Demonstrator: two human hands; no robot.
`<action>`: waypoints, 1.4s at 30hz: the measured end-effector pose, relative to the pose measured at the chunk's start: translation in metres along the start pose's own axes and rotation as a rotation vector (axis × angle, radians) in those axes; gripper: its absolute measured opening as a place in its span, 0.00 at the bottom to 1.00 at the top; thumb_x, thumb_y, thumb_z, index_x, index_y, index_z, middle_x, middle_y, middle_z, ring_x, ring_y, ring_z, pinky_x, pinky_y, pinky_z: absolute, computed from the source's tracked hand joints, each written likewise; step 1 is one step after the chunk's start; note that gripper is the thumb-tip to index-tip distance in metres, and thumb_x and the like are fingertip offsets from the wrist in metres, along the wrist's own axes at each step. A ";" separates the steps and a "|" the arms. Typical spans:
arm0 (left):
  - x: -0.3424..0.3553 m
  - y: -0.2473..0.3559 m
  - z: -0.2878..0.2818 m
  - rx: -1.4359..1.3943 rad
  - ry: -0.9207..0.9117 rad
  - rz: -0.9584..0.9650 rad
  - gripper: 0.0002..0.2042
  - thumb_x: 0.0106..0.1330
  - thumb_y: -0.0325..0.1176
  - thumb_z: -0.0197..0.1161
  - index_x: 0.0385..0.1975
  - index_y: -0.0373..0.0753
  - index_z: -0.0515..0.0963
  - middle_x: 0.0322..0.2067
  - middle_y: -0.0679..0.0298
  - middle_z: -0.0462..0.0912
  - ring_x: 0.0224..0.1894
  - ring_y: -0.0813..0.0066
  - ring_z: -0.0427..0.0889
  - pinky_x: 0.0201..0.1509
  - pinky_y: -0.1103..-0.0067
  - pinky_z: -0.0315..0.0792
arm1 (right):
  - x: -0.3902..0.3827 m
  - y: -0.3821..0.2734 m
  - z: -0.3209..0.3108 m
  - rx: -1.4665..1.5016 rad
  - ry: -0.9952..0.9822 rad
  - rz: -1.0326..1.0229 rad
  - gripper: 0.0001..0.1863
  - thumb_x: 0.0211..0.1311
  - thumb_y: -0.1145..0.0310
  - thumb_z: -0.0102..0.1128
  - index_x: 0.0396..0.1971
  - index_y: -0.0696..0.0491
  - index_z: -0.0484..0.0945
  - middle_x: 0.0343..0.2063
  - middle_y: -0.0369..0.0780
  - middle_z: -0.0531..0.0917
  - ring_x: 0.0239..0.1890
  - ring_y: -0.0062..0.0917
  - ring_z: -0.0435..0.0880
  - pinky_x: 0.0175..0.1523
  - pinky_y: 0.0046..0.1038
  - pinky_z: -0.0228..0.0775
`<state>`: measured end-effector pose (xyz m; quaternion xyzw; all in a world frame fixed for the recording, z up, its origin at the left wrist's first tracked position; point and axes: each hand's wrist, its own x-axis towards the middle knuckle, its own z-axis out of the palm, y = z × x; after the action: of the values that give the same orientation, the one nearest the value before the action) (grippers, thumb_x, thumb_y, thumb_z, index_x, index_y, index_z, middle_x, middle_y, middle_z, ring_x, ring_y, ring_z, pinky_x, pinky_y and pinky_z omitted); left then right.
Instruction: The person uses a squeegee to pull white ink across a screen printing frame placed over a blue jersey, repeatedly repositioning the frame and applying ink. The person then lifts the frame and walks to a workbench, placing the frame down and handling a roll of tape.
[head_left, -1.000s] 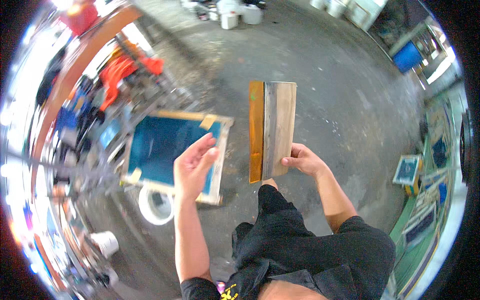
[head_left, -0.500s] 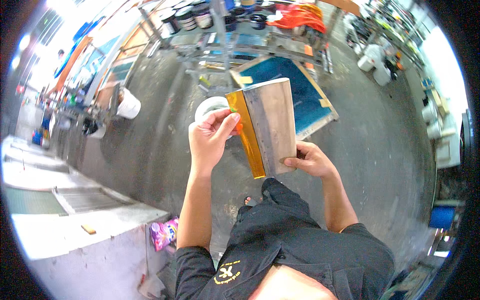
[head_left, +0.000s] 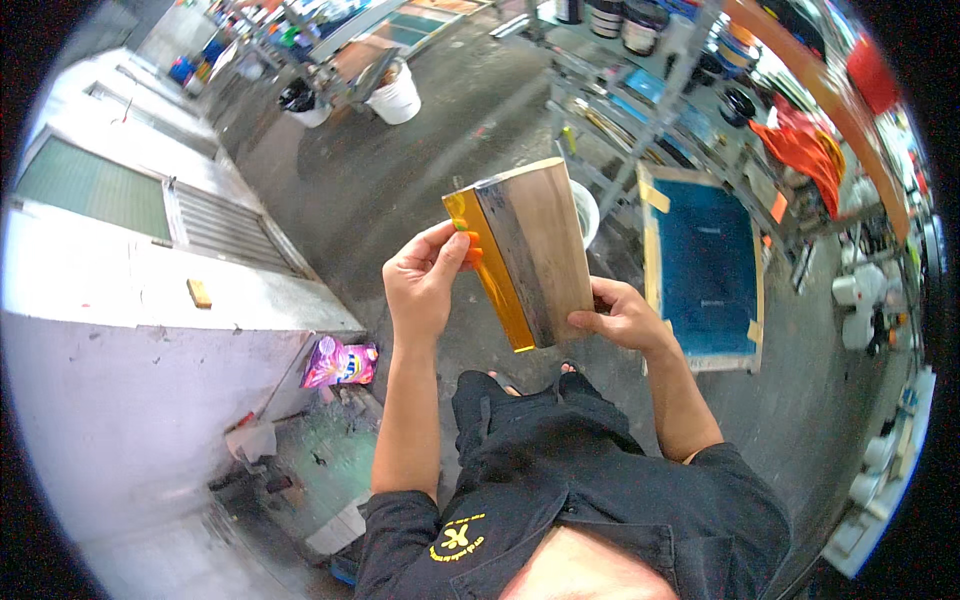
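A screen-printing squeegee point(head_left: 545, 250) is held up in front of my body, with a broad wooden handle and a translucent amber blade along its left side. My left hand point(head_left: 425, 280) pinches the blade's edge near its upper end, thumb on the near face and fingertips showing orange through the blade. At the lower right corner of the wood, my right hand point(head_left: 628, 315) grips with the thumb on top and the other fingers behind. Beyond the right hand stands a blue printing screen point(head_left: 705, 265) in a pale frame with bits of tape.
A white wash trough point(head_left: 200, 310) with a small yellowish block point(head_left: 199, 294) on its ledge runs along the left. Beside it sits a purple detergent bag point(head_left: 340, 362). White buckets point(head_left: 396, 95) and a metal rack point(head_left: 650, 135) with jars and an orange cloth point(head_left: 805, 160) are farther off.
My view has swung left, so the trough shows more and the rack and screen now lie farther right. Both hands keep their hold on the squeegee, nearly unchanged.
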<state>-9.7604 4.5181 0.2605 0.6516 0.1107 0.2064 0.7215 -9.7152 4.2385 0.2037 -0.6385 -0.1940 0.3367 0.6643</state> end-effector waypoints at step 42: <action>0.547 -0.017 -0.504 -0.094 0.386 -0.375 0.14 0.69 0.27 0.72 0.50 0.27 0.82 0.37 0.56 0.88 0.35 0.70 0.89 0.40 0.75 0.87 | 0.911 -0.085 0.303 0.599 -0.619 0.455 0.36 0.64 0.63 0.76 0.68 0.59 0.70 0.55 0.43 0.84 0.55 0.27 0.86 0.62 0.34 0.79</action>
<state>-9.4872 5.2095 0.2395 0.5342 0.3550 0.1946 0.7421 -9.2705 5.0926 0.1636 -0.3155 -0.1328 0.6884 0.6395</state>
